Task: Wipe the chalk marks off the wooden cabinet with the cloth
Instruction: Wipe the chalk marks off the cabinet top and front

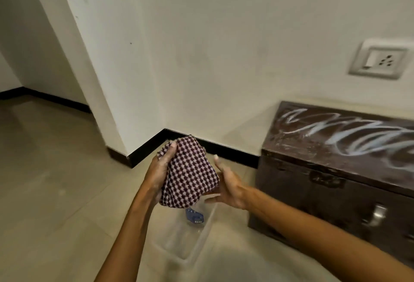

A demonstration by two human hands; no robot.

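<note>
While both hands bunch the checked cloth [190,169] at lower centre, left hand [160,169] clenched on it and right hand [227,188] cupping it loosely, the chalk marks [349,134] run lengthwise along the wooden cabinet [324,192] top at right, nearer the right hand.

Both bare forearms reach forward from the bottom edge and meet near the middle of the view. The left hand [160,169] is raised with its palm turned inward, fingers curled around the left side of a bunched checked cloth [190,173], the thumb pressed on the upper edge. The right hand [228,186] sits just beside it, palm facing left, thumb pointing up and fingers spread loosely under and against the cloth's right lower side. The right grip looks slack, more a support than a clasp.
</note>
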